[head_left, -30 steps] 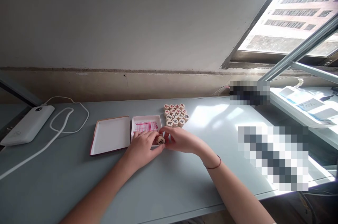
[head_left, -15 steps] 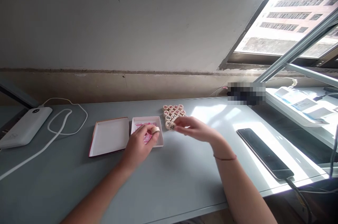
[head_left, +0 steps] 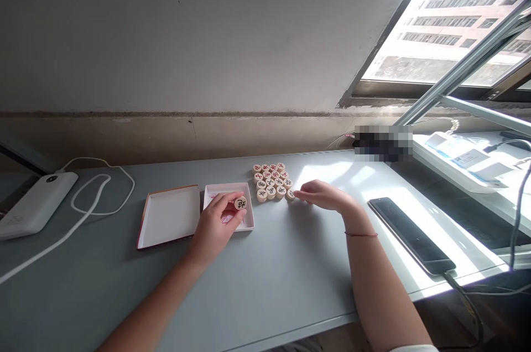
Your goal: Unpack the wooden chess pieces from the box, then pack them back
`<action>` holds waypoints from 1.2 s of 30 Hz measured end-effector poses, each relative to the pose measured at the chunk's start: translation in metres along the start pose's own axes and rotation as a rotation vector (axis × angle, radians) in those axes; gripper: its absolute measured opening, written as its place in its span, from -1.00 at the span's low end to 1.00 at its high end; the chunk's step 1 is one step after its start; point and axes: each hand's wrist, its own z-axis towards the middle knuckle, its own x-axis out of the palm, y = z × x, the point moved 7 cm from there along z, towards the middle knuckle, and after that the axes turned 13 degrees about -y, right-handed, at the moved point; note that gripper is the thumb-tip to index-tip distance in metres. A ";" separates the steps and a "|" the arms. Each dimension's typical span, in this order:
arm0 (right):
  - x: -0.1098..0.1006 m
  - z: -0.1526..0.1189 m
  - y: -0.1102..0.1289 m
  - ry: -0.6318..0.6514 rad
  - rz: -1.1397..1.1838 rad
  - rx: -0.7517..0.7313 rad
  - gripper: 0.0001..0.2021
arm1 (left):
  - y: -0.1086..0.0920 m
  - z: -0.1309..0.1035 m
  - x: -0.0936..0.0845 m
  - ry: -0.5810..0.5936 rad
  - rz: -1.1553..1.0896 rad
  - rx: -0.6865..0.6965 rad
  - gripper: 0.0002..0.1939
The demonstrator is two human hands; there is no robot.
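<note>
My left hand [head_left: 218, 219] pinches a round Chinese chess piece [head_left: 240, 203] between thumb and fingers, its dark character turned toward me. It hovers over a shallow white box [head_left: 251, 220] whose floor shows a red-lined print. On the table, wooden Chinese chess pieces [head_left: 269, 182] stand in a tight block of rows, red characters at the back and dark ones in front. At the block's front right corner, my right hand [head_left: 321, 197] has its closed fingertips on the edge of a chess piece [head_left: 290, 194] lying flat.
Left of the box lies its open lid [head_left: 169, 218]. A white power bank [head_left: 39, 202] with a looping white cable [head_left: 99, 191] is at the far left. To the right rests a phone [head_left: 410, 236] with a cord, near a white rack shelf [head_left: 456, 164].
My right hand has moved right along the front row, where the pieces now show in full. My left hand has turned its piece so the character faces me.
</note>
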 end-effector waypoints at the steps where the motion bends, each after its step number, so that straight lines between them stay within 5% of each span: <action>1: 0.000 -0.004 0.010 -0.001 0.022 -0.045 -0.56 | -0.003 -0.002 0.002 0.014 0.028 0.043 -0.76; 6: 0.034 -0.038 0.089 0.263 0.248 -0.417 -0.62 | -0.020 -0.013 0.009 0.042 0.087 0.293 -0.77; 9: 0.047 -0.049 0.108 0.343 0.303 -0.498 -0.64 | -0.024 -0.016 0.010 0.025 0.107 0.344 -0.77; 14: 0.018 -0.027 0.056 0.206 0.230 -0.269 -0.62 | -0.017 -0.014 0.009 0.074 0.176 0.273 -0.59; 19: -0.005 -0.008 -0.003 0.135 0.105 0.043 -0.61 | -0.013 -0.012 0.009 0.107 0.214 0.255 -0.71; 25: 0.006 -0.004 -0.007 0.164 0.091 0.101 -0.56 | -0.013 -0.011 0.010 0.109 0.232 0.285 -0.74; 36: 0.011 0.010 0.000 -0.056 -0.166 -0.074 -0.82 | -0.014 -0.006 0.006 0.112 0.289 0.319 -0.76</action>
